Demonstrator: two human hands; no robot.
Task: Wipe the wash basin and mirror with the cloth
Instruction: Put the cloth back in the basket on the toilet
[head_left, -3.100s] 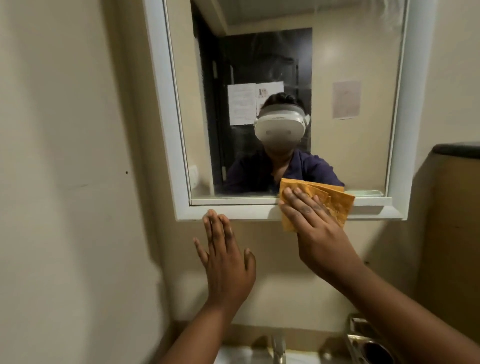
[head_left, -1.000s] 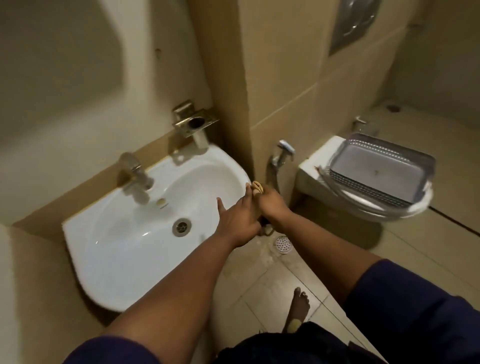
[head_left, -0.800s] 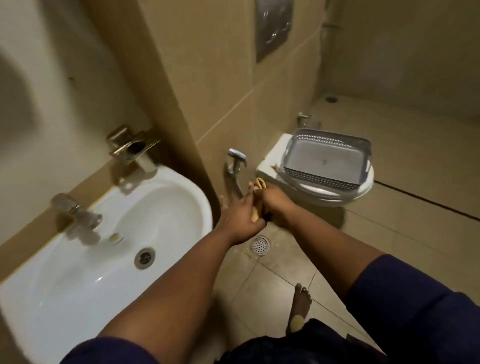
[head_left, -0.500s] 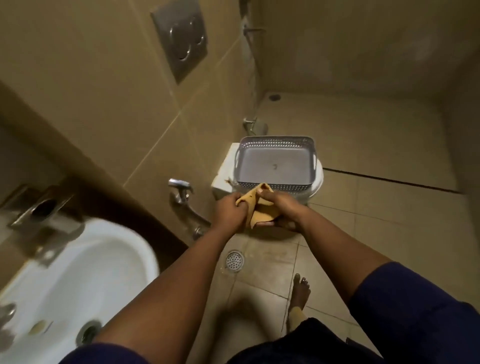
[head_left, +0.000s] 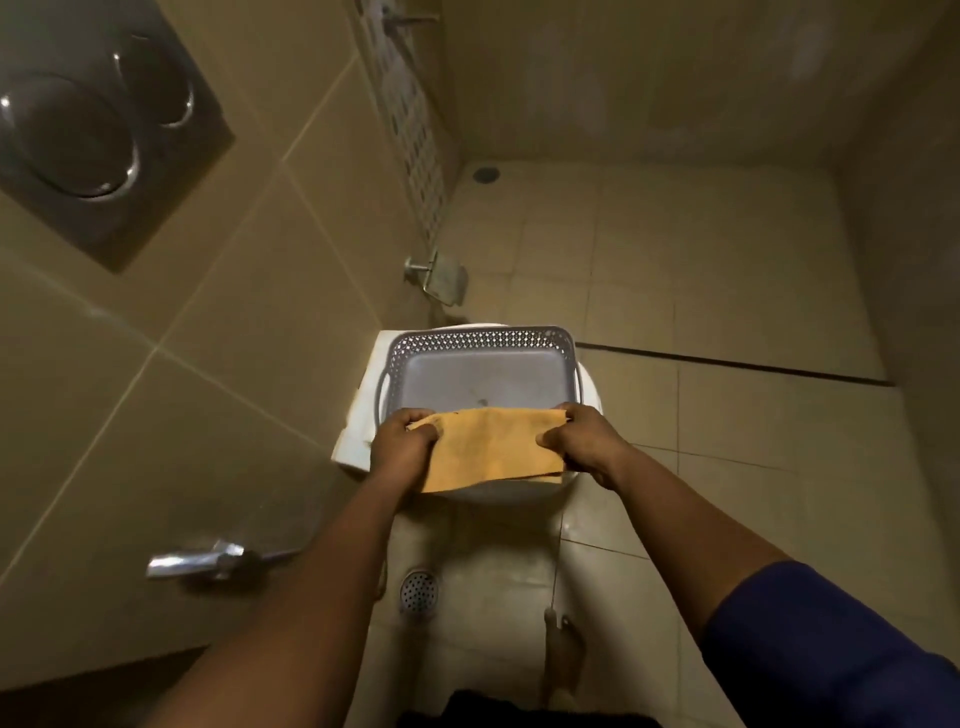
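Over the near edge of the grey basket (head_left: 480, 340), both hands are pinching the cloth (head_left: 491, 449): left hand (head_left: 402, 441), right hand (head_left: 584, 439). It's hanging half outside, so letting go now probably means it's sliding onto the floor.

cloth (head_left: 491, 447): soft matt orange fabric | basket (head_left: 480, 343): grey plastic, perforated wall, smooth dull floor | toilet (head_left: 353, 441): glossy white ceramic | flush plate (head_left: 98, 124): brushed metal, shiny round buttons | wall tiles (head_left: 218, 332): smooth beige, slight sheen | floor drain (head_left: 418, 592): perforated metal
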